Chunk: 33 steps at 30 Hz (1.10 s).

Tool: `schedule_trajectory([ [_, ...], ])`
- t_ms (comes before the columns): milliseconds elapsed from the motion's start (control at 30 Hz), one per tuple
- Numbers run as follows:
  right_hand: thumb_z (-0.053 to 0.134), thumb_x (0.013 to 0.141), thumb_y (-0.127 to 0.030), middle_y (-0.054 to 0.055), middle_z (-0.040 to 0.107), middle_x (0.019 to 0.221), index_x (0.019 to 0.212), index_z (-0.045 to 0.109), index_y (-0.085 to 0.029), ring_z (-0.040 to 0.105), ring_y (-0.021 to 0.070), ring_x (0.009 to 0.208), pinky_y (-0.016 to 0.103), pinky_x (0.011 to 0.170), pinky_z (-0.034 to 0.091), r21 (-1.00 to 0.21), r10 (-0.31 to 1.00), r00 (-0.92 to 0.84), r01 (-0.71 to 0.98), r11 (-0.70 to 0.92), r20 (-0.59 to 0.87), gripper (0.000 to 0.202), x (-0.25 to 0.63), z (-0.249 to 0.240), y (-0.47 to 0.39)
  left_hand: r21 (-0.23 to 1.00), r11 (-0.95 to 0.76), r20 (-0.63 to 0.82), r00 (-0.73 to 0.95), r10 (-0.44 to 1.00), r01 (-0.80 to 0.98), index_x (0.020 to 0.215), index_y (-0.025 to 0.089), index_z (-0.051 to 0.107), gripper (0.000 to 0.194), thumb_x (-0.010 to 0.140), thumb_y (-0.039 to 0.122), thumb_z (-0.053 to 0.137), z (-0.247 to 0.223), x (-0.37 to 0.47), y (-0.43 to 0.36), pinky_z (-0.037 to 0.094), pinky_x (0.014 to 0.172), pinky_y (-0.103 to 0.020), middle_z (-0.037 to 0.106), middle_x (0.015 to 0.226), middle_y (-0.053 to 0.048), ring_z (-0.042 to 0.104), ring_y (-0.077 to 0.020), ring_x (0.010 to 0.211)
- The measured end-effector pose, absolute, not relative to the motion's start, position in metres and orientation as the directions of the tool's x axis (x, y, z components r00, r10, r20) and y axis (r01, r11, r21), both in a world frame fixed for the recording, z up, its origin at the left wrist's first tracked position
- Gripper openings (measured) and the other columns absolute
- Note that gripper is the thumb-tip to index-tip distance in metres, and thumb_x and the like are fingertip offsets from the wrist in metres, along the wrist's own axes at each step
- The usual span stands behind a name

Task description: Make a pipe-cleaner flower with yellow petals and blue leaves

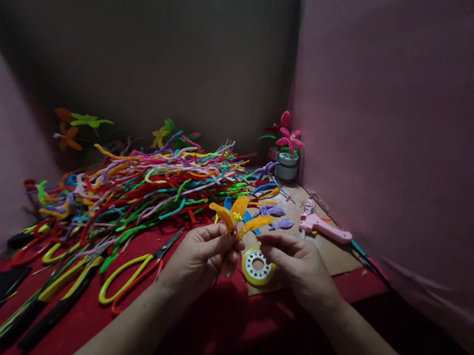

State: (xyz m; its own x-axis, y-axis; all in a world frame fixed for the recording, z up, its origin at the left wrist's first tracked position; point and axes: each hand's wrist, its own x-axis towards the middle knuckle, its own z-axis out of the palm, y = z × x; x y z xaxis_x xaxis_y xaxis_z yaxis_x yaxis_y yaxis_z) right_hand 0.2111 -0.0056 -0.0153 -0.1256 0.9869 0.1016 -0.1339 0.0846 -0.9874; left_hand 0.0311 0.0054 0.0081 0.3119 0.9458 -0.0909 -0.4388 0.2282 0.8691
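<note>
Pinched in my left hand point(201, 253) is an orange pipe-cleaner flower point(240, 206) with a small yellow centre; its petals spread above my fingertips. A thin dark stem runs down below my fingers. My right hand point(302, 263) is just right of the flower, beneath the tip of its right petal. Its thumb and forefinger are slightly apart, and I see nothing between them. Partly covered by those fingers, a yellow tape roll point(256, 281) with a white core lies on cardboard.
A large heap of coloured pipe cleaners point(168, 184) fills the left and middle. Scissors point(137, 274) and pliers point(64, 289) lie in front of it. At right rests a pink glue gun point(325, 229) on cardboard point(338, 259). A pink flower point(290, 139) stands in a small pot point(286, 167) by the wall.
</note>
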Motion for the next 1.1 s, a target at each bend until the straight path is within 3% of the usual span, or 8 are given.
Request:
schedule_trajectory([
  [100,0.073,0.064,-0.025,0.001,0.067,0.073,0.081,0.071,-0.018,0.056,0.0098,0.061,0.022,0.058,0.043,-0.903,0.979,-0.195,-0.428,-0.034,0.056,0.019,0.186,-0.013,0.0,0.872,0.243,-0.08,0.366,0.927,-0.424,0.073,0.009,0.064,0.016,0.071,0.024,0.069,0.006,0.03,0.005,0.038,0.037,-0.015,0.062,0.062,-0.004,0.051,-0.0064,0.044],
  [300,0.073,0.063,-0.02,0.002,0.068,0.069,0.076,0.073,-0.017,0.058,0.0118,0.062,0.024,0.062,0.045,-0.81,0.943,-0.29,-0.585,-0.04,0.162,0.013,0.173,-0.009,0.004,0.871,0.244,-0.057,0.406,0.912,-0.426,0.076,0.008,0.065,0.018,0.073,0.026,0.067,0.002,0.027,0.007,0.038,0.037,-0.015,0.059,0.058,-0.003,0.05,-0.0063,0.042],
  [500,0.075,0.062,-0.022,0.001,0.064,0.057,0.067,0.072,-0.016,0.055,0.0113,0.049,0.026,0.052,0.045,-0.785,0.934,-0.333,-0.61,-0.111,0.126,0.009,0.169,-0.003,0.003,0.868,0.254,-0.046,0.439,0.897,-0.427,0.069,0.008,0.065,0.023,0.067,0.03,0.072,0.003,0.029,0.005,0.037,0.038,-0.017,0.058,0.052,-0.002,0.049,-0.0074,0.041],
  [700,0.076,0.06,-0.019,-0.001,0.066,0.068,0.071,0.073,-0.019,0.055,0.0093,0.062,0.023,0.065,0.045,-0.832,0.977,-0.134,-0.55,0.067,0.168,0.012,0.171,-0.006,0.001,0.882,0.169,-0.031,0.304,0.952,-0.44,0.074,0.009,0.068,0.015,0.066,0.02,0.074,0.003,0.032,0.009,0.043,0.063,-0.017,0.065,0.072,-0.004,0.056,-0.0085,0.065],
  [933,0.076,0.06,-0.023,-0.007,0.051,0.048,0.062,0.072,-0.019,0.038,0.0036,0.045,0.021,0.06,0.043,-0.881,0.99,-0.067,-0.467,0.08,0.126,0.007,0.168,0.002,-0.002,0.919,0.114,-0.011,0.266,0.964,-0.377,0.075,0.011,0.068,0.017,0.067,0.024,0.073,-0.004,0.03,0.01,0.038,0.061,-0.019,0.059,0.065,-0.001,0.051,-0.0078,0.06],
  [1100,0.075,0.063,-0.022,-0.007,0.047,0.048,0.061,0.071,-0.019,0.033,0.0022,0.044,0.018,0.052,0.038,-0.885,0.989,-0.064,-0.456,0.092,0.136,0.006,0.167,-0.002,0.001,0.938,0.097,-0.002,0.275,0.961,-0.332,0.071,0.011,0.066,0.012,0.069,0.022,0.071,-0.002,0.029,0.008,0.037,0.061,-0.02,0.055,0.061,0.0,0.049,-0.0082,0.06],
])
